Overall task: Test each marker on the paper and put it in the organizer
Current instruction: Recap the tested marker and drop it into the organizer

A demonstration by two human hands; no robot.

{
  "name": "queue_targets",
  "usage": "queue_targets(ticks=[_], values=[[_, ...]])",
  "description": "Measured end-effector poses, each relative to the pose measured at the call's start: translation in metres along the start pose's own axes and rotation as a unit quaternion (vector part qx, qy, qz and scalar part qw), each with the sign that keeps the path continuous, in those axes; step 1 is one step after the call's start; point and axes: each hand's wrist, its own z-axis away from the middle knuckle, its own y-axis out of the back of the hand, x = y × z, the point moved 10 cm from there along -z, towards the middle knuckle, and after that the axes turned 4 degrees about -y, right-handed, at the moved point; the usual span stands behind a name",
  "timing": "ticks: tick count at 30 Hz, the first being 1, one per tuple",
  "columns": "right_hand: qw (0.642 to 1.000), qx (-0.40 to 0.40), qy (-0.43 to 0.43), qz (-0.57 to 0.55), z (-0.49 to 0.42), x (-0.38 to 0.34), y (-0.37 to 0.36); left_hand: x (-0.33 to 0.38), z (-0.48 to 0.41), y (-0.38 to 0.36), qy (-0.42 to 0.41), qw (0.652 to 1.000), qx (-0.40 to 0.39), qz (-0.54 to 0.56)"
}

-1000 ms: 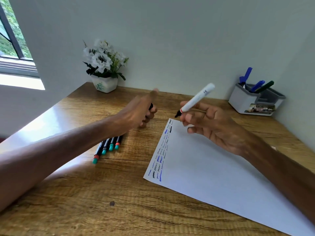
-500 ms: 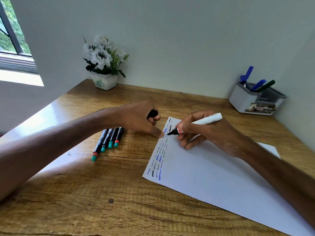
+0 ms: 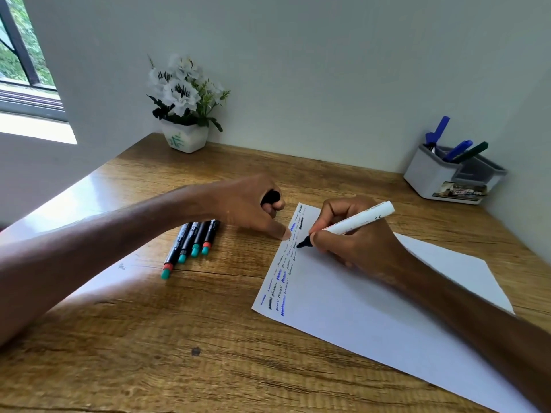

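My right hand (image 3: pixel 354 236) grips a white marker (image 3: pixel 362 219) with its black tip down on the white paper (image 3: pixel 372 317), beside rows of blue and black test scribbles along the paper's left edge. My left hand (image 3: pixel 247 207) curls round the black cap (image 3: pixel 272 197), and its thumb presses on the paper's left edge. Several black markers with teal and red ends (image 3: pixel 192 242) lie side by side on the wooden desk (image 3: pixel 149 338), just left of the paper. The grey-and-white organizer (image 3: pixel 447 180) stands at the back right, holding blue and green markers.
A white pot of white flowers (image 3: pixel 186 114) stands at the back left against the wall. A window (image 3: pixel 24 73) is at the far left. Walls close the desk at the back and on the right.
My right hand came down from mid-air and set the marker tip on the paper. My left hand dropped to the desk, its thumb now on the paper's edge.
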Motion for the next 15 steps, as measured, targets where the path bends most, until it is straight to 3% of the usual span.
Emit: queue_targets(ticks=[15], values=[[1.000,0.000,0.017,0.012,0.0009,-0.0035,-0.0008,-0.0022,-0.0010,0.0002,0.003,1.000,-0.001,-0.007]])
